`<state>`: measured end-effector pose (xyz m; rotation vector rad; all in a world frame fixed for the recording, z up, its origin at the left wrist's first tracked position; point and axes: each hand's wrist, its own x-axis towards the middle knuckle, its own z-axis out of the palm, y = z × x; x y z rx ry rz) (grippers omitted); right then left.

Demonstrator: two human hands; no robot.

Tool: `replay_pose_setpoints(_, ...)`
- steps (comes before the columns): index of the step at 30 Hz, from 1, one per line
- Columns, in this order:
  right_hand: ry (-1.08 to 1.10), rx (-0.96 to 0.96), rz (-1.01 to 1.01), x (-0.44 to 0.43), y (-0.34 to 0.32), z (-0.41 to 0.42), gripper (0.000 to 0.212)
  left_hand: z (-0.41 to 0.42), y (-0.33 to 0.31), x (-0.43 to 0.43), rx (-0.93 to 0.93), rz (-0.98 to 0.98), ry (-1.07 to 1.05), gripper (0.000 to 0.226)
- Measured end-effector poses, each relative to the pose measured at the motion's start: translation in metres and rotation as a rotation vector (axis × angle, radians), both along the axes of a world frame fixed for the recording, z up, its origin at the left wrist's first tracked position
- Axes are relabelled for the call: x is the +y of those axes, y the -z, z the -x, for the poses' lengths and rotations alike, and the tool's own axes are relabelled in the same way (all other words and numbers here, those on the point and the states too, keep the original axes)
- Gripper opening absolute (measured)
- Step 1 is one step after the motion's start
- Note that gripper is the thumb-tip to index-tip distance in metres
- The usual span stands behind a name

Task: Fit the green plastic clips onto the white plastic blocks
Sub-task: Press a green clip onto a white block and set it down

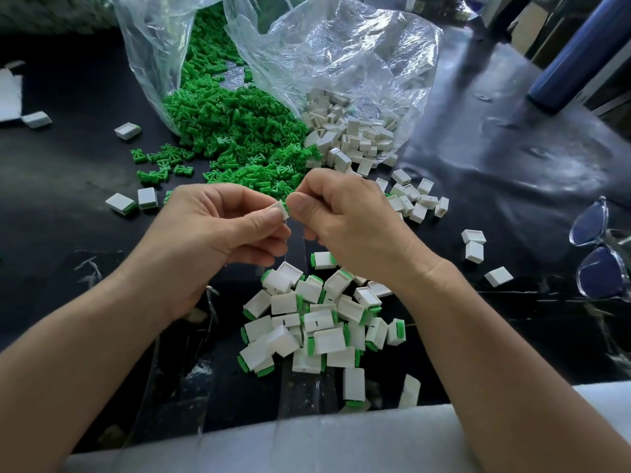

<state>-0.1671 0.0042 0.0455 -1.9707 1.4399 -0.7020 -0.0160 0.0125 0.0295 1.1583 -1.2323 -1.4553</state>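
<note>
Pinches white block (281, 209) in left grip (218, 227); pinches green clip (287, 208) in right grip (345, 220), touching block's right edge. Holds both above pile (321, 322) of fitted blocks on surface (478, 172).

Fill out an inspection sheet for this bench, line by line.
Surface: black table, glossy wrinkled covering.
Job's things: green clips spilling from a clear bag; white blocks spilling from a second bag; fitted blocks heaped near the person.
Clutter: stray blocks scattered; glasses at right.
Hands: left hand and right hand both pinch the held block with their fingers; green shows at its edge.
Cables: nothing seen.
Surroundings: blue cylinder far right; white cloth along the near edge.
</note>
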Motion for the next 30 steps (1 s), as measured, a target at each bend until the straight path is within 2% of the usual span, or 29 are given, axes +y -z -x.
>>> replay_pose_setpoints(5, -0.066, 0.067, 0.045, 0.003, -0.003, 0.001, 0.021, 0.0, -0.001, 0.002, -0.066, 0.07, 0.026, 0.012)
replay_pose_setpoints(9, -0.18, 0.225, 0.109, 0.002, -0.002, 0.002, 0.017, -0.001, -0.001, 0.005, -0.207, 0.187, 0.103, 0.027)
replay_pose_setpoints(11, -0.193, 0.229, 0.123, 0.001, -0.001, 0.003, 0.018, -0.001, -0.001, 0.006, -0.22, 0.205, 0.107, 0.028)
replay_pose_setpoints(13, -0.162, 0.108, 0.114, 0.001, -0.001, 0.004, 0.015, -0.002, -0.001, 0.003, -0.173, 0.194, 0.099, 0.021)
replay_pose_setpoints(16, -0.061, -0.185, 0.02, -0.001, -0.001, 0.006, 0.022, -0.002, -0.002, 0.0, -0.042, 0.168, 0.047, 0.016)
replay_pose_setpoints(18, -0.003, -0.335, -0.129, -0.003, 0.0, 0.006, 0.035, -0.001, -0.002, -0.001, 0.013, 0.174, 0.0, 0.016)
replay_pose_setpoints(21, -0.011, -0.525, -0.458, -0.006, 0.001, 0.005, 0.056, 0.0, -0.001, -0.001, 0.016, 0.207, -0.038, 0.012)
replay_pose_setpoints(24, -0.134, -0.617, -0.645, -0.004, 0.002, -0.001, 0.065, 0.0, -0.001, -0.002, 0.041, 0.202, -0.019, 0.013)
replay_pose_setpoints(30, -0.204, -0.765, -0.784, -0.001, 0.001, -0.007, 0.061, 0.0, -0.003, 0.0, 0.102, 0.176, 0.035, 0.017)
